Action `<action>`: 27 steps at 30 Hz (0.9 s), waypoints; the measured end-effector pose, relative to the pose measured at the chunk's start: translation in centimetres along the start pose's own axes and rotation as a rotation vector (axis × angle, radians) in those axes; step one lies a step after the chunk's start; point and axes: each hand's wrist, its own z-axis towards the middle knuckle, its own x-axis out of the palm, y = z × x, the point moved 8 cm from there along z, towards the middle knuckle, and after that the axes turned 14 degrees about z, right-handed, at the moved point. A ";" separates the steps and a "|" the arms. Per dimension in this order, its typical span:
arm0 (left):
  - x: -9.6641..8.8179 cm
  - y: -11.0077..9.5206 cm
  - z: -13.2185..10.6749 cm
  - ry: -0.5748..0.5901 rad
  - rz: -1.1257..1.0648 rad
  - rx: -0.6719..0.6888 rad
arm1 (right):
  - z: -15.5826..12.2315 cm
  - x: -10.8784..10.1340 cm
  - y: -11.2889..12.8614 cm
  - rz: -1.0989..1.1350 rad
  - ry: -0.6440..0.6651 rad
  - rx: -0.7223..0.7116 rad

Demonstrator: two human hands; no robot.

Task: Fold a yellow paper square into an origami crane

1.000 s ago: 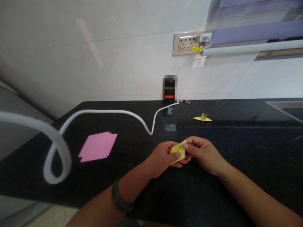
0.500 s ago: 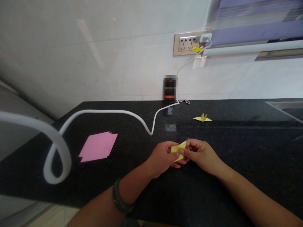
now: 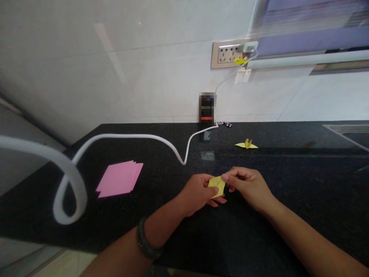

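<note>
A small folded piece of yellow paper (image 3: pixel 217 184) is held just above the black countertop (image 3: pixel 259 231), near its middle. My left hand (image 3: pixel 197 192) pinches its left side, fingers closed on it. My right hand (image 3: pixel 248 186) pinches its upper right edge with thumb and forefinger. A dark bracelet (image 3: pixel 145 242) circles my left wrist.
A stack of pink paper squares (image 3: pixel 119 179) lies to the left. A finished yellow paper crane (image 3: pixel 246 144) rests farther back. A white cable (image 3: pixel 127 136) loops across the counter to a dark device (image 3: pixel 207 109) at the wall and a socket (image 3: pixel 229 54). A sink edge (image 3: pixel 346 129) shows far right.
My right fingers have shifted along the top edge of the yellow paper, which now looks more compact. Both hands stay in the same place.
</note>
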 end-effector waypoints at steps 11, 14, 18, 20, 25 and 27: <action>-0.4 -0.2 0.2 -0.051 -0.016 -0.004 | 0.2 0.4 -0.9 0.062 0.072 0.080; -0.5 -0.4 0.2 -0.081 -0.026 0.025 | 0.0 1.5 -1.2 -0.029 0.136 0.068; -0.7 -0.2 0.2 -0.119 -0.035 0.049 | -0.1 1.7 -0.5 -0.195 0.077 -0.063; -0.7 0.0 0.3 -0.121 -0.031 0.046 | -0.1 1.5 -0.2 -0.228 0.050 -0.093; -0.9 0.3 0.4 -0.138 -0.007 0.024 | -0.1 1.0 -0.2 -0.196 0.010 -0.093; -0.9 0.1 0.3 -0.133 -0.013 0.053 | -0.1 1.1 -0.4 -0.160 0.017 -0.077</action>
